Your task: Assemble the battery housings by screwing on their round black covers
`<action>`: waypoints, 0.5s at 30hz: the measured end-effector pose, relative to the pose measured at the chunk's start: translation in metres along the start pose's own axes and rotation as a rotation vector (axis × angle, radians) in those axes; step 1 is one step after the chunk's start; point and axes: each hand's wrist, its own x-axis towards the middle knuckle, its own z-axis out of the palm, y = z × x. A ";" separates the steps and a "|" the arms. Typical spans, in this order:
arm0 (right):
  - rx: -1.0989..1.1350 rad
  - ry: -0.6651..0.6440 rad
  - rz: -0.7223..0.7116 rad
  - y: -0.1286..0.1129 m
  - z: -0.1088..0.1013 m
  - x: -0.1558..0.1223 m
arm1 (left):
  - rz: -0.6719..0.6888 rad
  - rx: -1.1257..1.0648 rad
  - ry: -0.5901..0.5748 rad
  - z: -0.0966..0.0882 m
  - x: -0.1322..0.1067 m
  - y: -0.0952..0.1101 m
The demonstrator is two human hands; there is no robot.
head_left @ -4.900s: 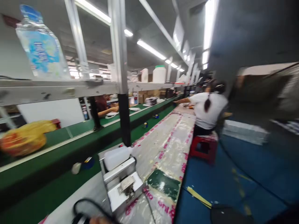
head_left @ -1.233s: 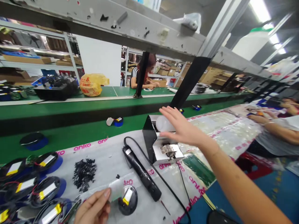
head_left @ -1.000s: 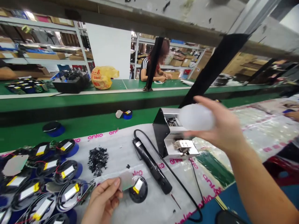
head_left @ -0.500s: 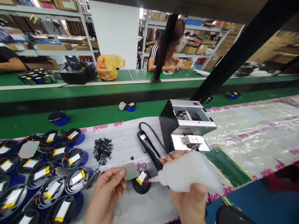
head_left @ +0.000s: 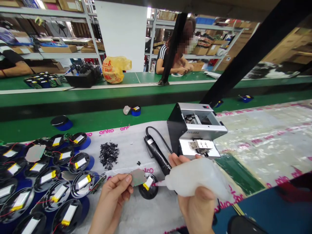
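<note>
Between thumb and fingers, my left hand point(head_left: 118, 191) pinches the edge of a thin grey circuit board point(head_left: 137, 177). Right beside that board lies a round black housing point(head_left: 148, 192) with a white and yellow battery point(head_left: 148, 183) in it. My right hand point(head_left: 198, 201) is wrapped round a translucent white squeeze bottle point(head_left: 197, 177), tilted on its side. The bottle's thin nozzle points left, with its tip at the housing's right side by the battery. Whether anything comes out of the tip is too small to tell.
Several blue-black housings with batteries point(head_left: 58, 193) crowd the left. A pile of small black pieces point(head_left: 109, 155) lies behind my left hand. A black corded tool point(head_left: 157, 154) and a grey machine point(head_left: 200, 126) stand farther back. Across the green bench point(head_left: 143, 78) a person point(head_left: 174, 61) works.
The view has shifted slightly. The bottle's nozzle tip sits a little higher along the housing's right side. Both hands keep their holds.
</note>
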 end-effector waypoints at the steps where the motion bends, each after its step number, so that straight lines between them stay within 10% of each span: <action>1: 0.004 0.011 -0.013 0.001 -0.001 0.000 | 0.004 -0.001 0.001 0.000 0.000 -0.001; 10: -0.028 0.186 -0.205 -0.036 0.003 0.021 | -0.029 0.059 -0.033 0.000 0.000 0.005; 15: -0.623 0.049 -0.806 -0.108 -0.003 0.064 | 0.016 0.005 0.036 0.000 0.000 0.000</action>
